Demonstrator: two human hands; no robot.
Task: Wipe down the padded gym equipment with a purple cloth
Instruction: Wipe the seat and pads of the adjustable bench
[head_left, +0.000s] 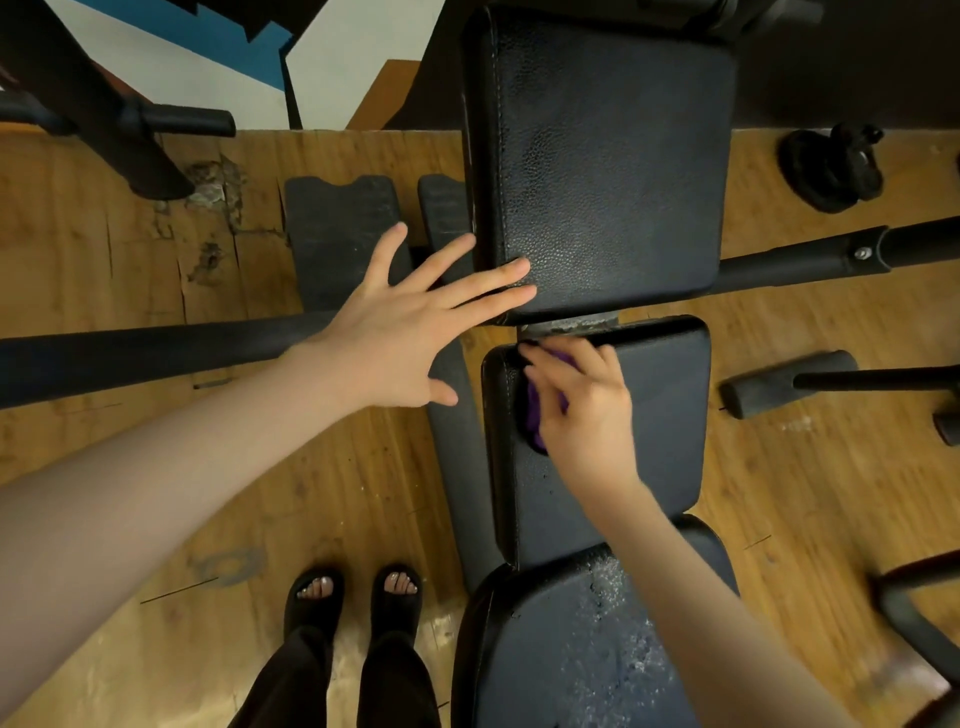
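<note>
- A black padded weight bench in textured leather-look vinyl (602, 171) is seen from above, made up of three cushions in a row: a large upper pad, a smaller middle pad (654, 415), and a near pad (571, 649) whose surface is flecked with pale worn patches.
- A crumpled purple cloth (540, 410) is held against the left part of the middle pad, close to its stitched edge and near the gap to the upper pad.
- The cloth is gripped by the right hand (582, 405), whose fingers are curled over it so that only a small part of the fabric shows beneath them.
- The left hand (410, 322) is spread wide with straight fingers; nothing is held in it, and its fingertips are laid on the lower left corner of the upper pad.
- A strip of scuffed grey metal (571, 326) is visible in the gap between the upper and middle pads.
- A worn wooden plank floor (130, 249) lies under the bench, with chipped and cracked patches to the left.
- A black padded bar (156, 353) runs across the left side, passing behind the left wrist.
- Black ribbed foot plates (343, 223) are seen on the floor just left of the upper pad.
- A black metal tube with a bolt (831, 257) extends to the right of the bench, and a black foam roller on a rod (784, 382) lies below it.
- Dark weight plates (831, 169) rest on the floor at upper right.
- The person's feet in black open-toed sandals (358, 592) are placed beside the near pad.
</note>
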